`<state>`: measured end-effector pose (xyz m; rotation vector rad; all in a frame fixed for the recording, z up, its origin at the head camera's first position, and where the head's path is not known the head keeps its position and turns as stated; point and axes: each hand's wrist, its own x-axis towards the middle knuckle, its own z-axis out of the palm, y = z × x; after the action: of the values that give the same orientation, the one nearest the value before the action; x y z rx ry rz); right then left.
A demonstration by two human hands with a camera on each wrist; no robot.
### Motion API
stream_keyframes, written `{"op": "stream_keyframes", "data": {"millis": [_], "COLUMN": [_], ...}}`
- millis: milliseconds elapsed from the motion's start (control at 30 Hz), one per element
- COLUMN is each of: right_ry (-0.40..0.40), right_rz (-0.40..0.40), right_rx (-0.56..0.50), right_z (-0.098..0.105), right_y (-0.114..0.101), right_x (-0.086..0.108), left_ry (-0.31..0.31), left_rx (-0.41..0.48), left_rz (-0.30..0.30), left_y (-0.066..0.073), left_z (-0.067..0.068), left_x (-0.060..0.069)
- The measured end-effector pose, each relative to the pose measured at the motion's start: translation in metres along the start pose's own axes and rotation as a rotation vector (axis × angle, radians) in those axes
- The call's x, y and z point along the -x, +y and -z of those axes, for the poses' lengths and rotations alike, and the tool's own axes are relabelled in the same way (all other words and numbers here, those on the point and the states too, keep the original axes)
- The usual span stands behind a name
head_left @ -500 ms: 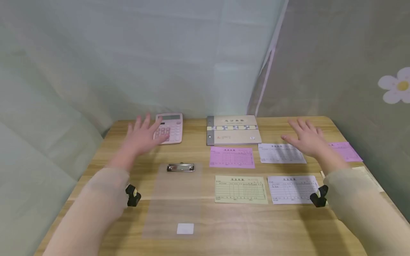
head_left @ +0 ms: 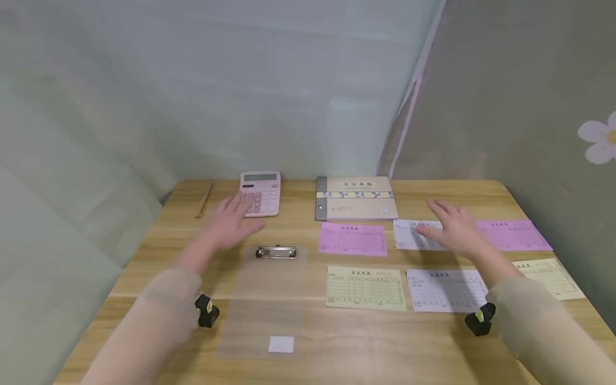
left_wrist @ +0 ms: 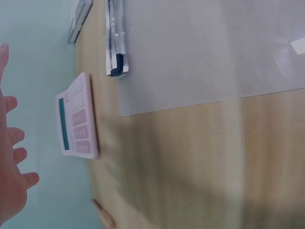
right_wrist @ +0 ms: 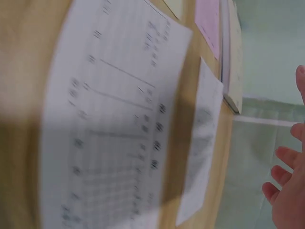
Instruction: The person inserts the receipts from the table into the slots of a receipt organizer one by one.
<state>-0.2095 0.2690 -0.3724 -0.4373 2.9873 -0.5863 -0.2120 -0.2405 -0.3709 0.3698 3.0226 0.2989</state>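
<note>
My left hand (head_left: 228, 224) hovers above the table with its fingers spread, just in front of a pink calculator (head_left: 267, 193). In the left wrist view, bare wood and a shadow lie under that hand, and the calculator (left_wrist: 78, 117) is apart from it. Over the paper forms on the right, my right hand (head_left: 454, 229) is held up with fingers extended and nothing in it. Beneath it are a white form (head_left: 409, 234) and a pink form (head_left: 515, 235). Another white form (right_wrist: 109, 124) looms close in the right wrist view.
A clear clipboard (head_left: 264, 305) with a metal clip lies left of centre. Behind stands a ledger book (head_left: 357, 199) lying flat; before it are a pink form (head_left: 353, 239) and a yellow form (head_left: 366, 289). A thin tan stick (head_left: 205, 200) lies far left, another yellow form (head_left: 553, 279) far right.
Both hands have drawn back a little toward the body and inward. The thin stick at the far left and the yellow form at the right now show more fully. The view has shifted slightly.
</note>
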Motion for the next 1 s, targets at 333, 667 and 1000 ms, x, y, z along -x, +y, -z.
{"op": "stream_keyframes", "data": {"millis": [333,667,1000], "right_ry": [0.010,-0.021,-0.044], "right_rz": [0.055,0.134,0.183], "right_rx": [-0.037,-0.066,-0.068], "right_z": [-0.046,-0.072,-0.086], "right_y": [0.000,-0.009,-0.014], "right_x": [0.022,0.032,0.035], "left_ry": [-0.005,-0.004,0.014], "left_rx": [0.104,0.183,0.184], "left_rz": [-0.098,-0.154,-0.151], "left_y": [-0.002,0.000,0.000], "left_z": [-0.044,-0.067,-0.072], "left_x": [0.018,0.024,0.023]}}
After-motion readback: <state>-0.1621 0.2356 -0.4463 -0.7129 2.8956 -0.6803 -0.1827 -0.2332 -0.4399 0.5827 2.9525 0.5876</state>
